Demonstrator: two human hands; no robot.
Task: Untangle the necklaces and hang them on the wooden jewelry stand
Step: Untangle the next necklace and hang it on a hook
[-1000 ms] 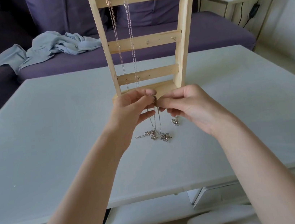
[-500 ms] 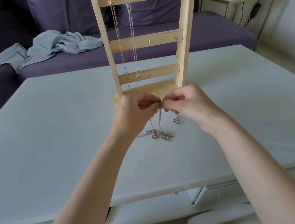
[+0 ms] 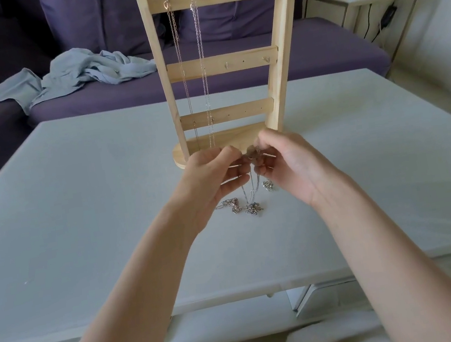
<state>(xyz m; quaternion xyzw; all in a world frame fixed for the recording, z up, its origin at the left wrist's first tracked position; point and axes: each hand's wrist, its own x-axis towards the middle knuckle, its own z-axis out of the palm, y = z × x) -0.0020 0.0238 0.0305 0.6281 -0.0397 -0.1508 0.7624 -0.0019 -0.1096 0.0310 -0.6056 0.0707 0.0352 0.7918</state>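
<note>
hands [image 3: 213,178] parted slightly — chain [image 3: 253,190] still pinched

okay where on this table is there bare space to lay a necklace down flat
Bare tabletop lies left of the left hand toward the table's left edge, and right of the right hand. Crowded: between the hands, where the tangled necklaces sit before the wooden jewelry stand.
</note>
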